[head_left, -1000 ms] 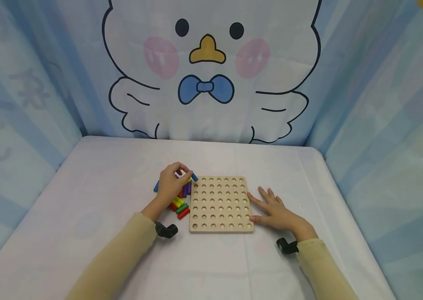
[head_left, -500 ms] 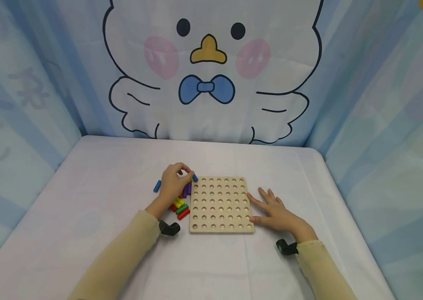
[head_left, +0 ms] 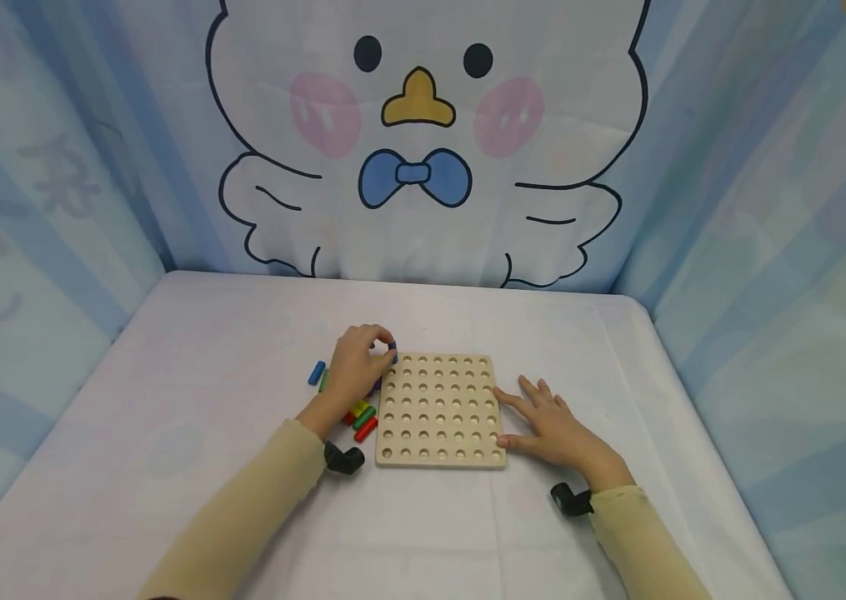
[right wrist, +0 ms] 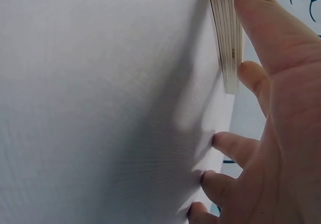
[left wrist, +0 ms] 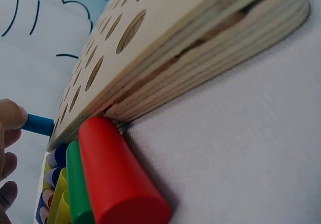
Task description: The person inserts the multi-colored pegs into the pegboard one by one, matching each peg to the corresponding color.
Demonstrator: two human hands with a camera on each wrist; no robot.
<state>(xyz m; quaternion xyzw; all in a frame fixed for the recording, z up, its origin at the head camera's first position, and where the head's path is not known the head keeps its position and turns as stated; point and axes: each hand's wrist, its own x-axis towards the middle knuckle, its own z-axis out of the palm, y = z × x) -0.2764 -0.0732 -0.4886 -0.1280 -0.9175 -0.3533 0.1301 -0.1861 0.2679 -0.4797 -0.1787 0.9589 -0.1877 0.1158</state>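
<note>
A square wooden pegboard with rows of round holes lies flat on the table. My left hand pinches a blue peg between thumb and fingers; the peg's lower end is at the board's far left corner hole. My right hand is spread beside the board's right side, thumb and index finger touching its edge, the other fingertips down on the cloth. Under and beside my left hand lies a pile of coloured pegs, among them a red peg and a green peg, partly hidden by that hand.
A loose blue peg lies left of my left hand. White cloth covers the table. Behind it hangs a curtain printed with a cartoon bird, and more curtains close in both sides.
My left hand has shifted slightly right with the blue peg, which now stands more upright over the corner hole. The board has slid very slightly left; my right hand keeps its pose against it.
</note>
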